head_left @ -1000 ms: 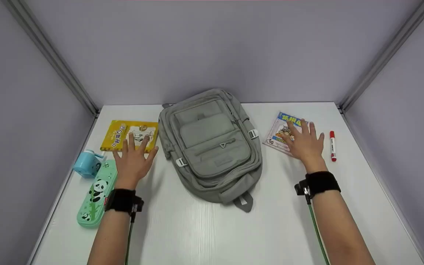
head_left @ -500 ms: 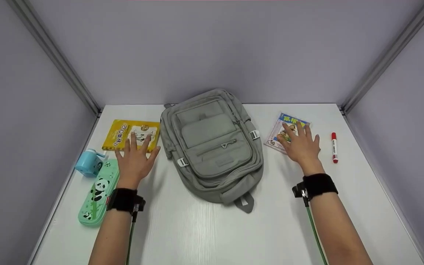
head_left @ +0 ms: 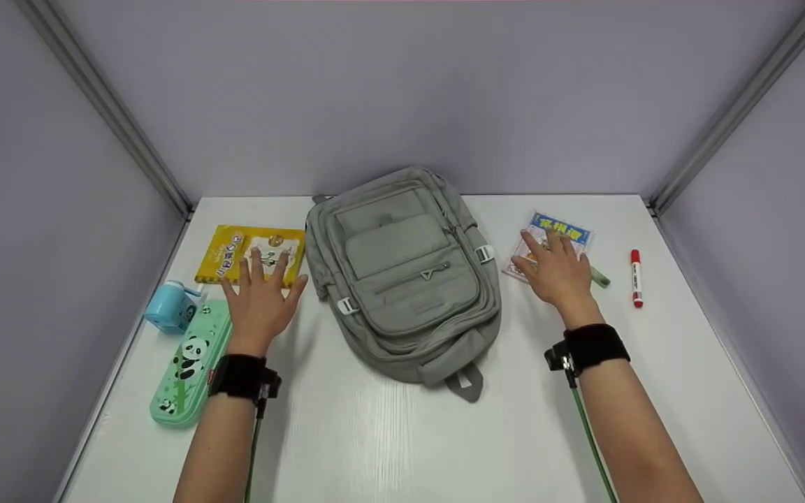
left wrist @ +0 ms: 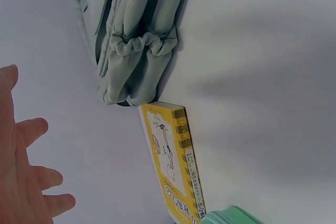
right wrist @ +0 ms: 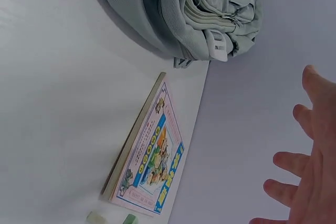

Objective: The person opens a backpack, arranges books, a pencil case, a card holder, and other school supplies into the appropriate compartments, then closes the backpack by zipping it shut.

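Observation:
A grey-green backpack lies flat in the middle of the white table, front pockets up. My left hand is open with spread fingers over the near edge of a yellow book, just left of the backpack. My right hand is open with spread fingers over a colourful picture book to the right of the backpack. The left wrist view shows the yellow book beside the backpack, and the right wrist view shows the picture book beside the backpack. Neither hand holds anything.
A mint panda pencil case and a blue pencil sharpener lie at the left edge. A red marker and a small green object lie right of the picture book. Grey walls enclose three sides.
My right hand has slid left toward the backpack, uncovering the small green object. My left hand has shifted slightly right. Both stay flat and spread.

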Demonstrator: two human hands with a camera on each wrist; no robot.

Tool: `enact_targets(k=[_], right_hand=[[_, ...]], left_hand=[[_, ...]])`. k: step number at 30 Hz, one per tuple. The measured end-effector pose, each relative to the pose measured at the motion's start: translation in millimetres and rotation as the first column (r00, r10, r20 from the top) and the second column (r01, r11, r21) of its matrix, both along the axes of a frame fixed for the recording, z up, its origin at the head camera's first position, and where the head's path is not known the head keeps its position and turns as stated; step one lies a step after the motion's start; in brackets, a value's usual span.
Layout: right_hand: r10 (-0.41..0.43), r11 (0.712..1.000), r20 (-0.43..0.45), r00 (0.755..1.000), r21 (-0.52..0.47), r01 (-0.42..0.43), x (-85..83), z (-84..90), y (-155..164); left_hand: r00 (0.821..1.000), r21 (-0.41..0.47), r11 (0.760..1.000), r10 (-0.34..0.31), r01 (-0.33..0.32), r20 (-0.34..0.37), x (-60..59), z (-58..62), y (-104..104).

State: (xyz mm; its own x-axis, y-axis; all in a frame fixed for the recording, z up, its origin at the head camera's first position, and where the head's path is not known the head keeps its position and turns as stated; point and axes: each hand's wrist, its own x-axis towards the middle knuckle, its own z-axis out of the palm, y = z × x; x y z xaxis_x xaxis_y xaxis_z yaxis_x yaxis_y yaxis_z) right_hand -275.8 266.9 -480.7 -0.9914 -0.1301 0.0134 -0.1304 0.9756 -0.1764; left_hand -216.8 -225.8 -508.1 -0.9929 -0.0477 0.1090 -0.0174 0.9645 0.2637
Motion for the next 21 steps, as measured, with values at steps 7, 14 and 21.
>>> enact_targets(k=[7, 14, 21], right_hand=[[0.036, 0.999, 0.047, 0.998, -0.001, -0.036, -1.5, -8.0, -16.3], [0.107, 0.994, 0.093, 0.990, 0.021, -0.109, -0.4, -23.1, -38.7], [0.184, 0.983, 0.146, 0.972, -0.014, -0.184, 3.7, -38.7, -58.9]], left_hand=[[1.000, 0.053, 0.998, -0.021, 0.020, 0.016, 0.3, -4.1, 12.6], [0.999, 0.053, 0.998, -0.032, 0.031, 0.023, 1.4, -17.1, 32.3], [0.988, 0.086, 0.988, -0.133, 0.127, 0.074, 8.8, -37.4, 64.0]])
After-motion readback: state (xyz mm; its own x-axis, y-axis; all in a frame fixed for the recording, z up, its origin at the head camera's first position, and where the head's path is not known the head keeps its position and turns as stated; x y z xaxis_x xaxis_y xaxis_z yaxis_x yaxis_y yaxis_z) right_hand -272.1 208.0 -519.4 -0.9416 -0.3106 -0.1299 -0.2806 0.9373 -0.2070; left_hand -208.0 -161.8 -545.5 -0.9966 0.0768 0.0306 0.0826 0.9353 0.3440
